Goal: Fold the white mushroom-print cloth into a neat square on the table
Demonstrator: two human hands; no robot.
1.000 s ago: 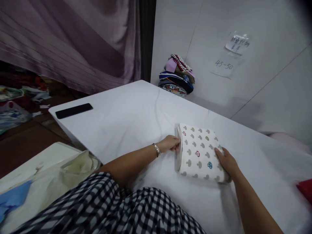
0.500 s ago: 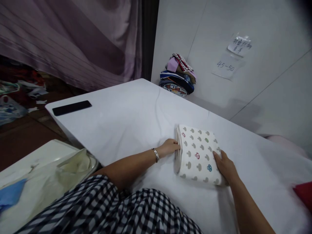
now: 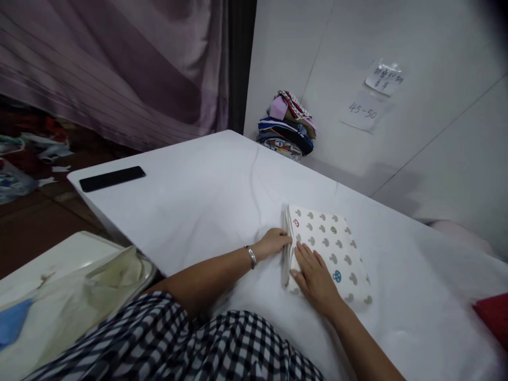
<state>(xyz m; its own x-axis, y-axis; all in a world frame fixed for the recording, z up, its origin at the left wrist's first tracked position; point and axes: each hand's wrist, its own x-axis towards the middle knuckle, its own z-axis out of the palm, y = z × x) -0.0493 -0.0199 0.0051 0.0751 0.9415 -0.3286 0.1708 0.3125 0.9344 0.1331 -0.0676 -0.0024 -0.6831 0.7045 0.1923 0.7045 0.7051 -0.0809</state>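
Note:
A folded white cloth (image 3: 337,246) printed with grey, red, green and blue mushrooms lies on the white table (image 3: 206,196). My left hand (image 3: 275,241), a bracelet on its wrist, presses its curled fingers against the cloth's left folded edge. My right hand (image 3: 315,275) lies flat on top of the cloth near its left side, fingers stretched out.
A black phone (image 3: 111,178) lies near the table's far left corner. A stack of folded clothes (image 3: 288,127) sits against the white wall at the back. Something red (image 3: 494,317) shows at the right edge. A plastic-covered surface (image 3: 63,286) stands at lower left.
My right hand has slid from the cloth's right edge across to its left side, and now lies flat on top. My left hand stays at the folded edge.

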